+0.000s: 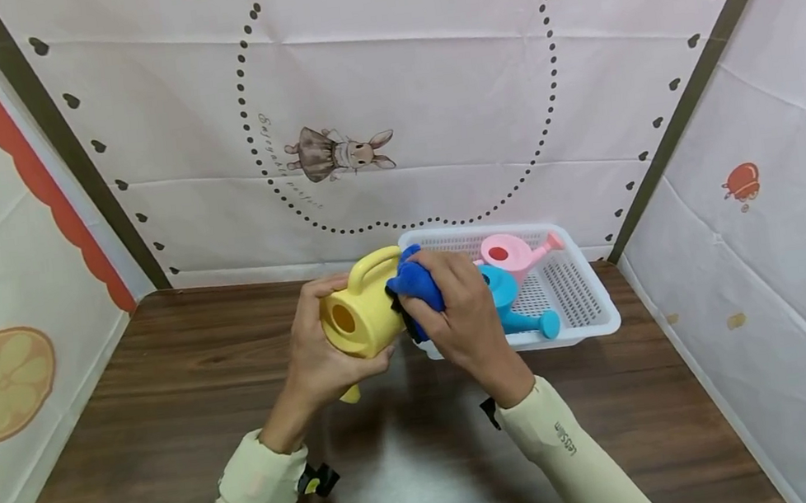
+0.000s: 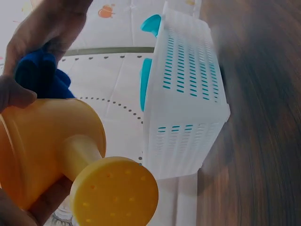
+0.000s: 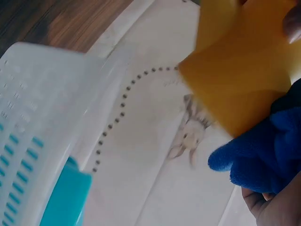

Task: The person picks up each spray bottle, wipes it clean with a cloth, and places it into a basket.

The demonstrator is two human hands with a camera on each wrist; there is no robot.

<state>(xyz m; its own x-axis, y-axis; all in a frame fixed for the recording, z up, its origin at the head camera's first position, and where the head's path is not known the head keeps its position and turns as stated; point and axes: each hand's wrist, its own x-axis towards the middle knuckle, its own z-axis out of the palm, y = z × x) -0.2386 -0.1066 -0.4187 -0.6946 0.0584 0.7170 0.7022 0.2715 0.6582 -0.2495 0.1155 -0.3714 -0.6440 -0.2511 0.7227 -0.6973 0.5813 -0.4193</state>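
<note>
Above the table, my left hand [image 1: 323,339] grips a yellow toy watering can [image 1: 373,313] around its body. The can is tipped on its side, and its round sprinkler head [image 2: 115,193] faces the left wrist camera. My right hand [image 1: 464,311] holds a bunched blue cloth [image 1: 417,283] against the base end of the can. In the right wrist view the cloth [image 3: 268,150] touches the yellow surface. Part of the cloth is hidden under the right fingers.
A white perforated basket [image 1: 593,284] stands at the back right of the brown wooden table [image 1: 200,366]. Inside lie a pink watering can [image 1: 510,254] and a blue watering can [image 1: 503,290]. Printed white cloth walls [image 1: 432,115] enclose the table at the back and sides.
</note>
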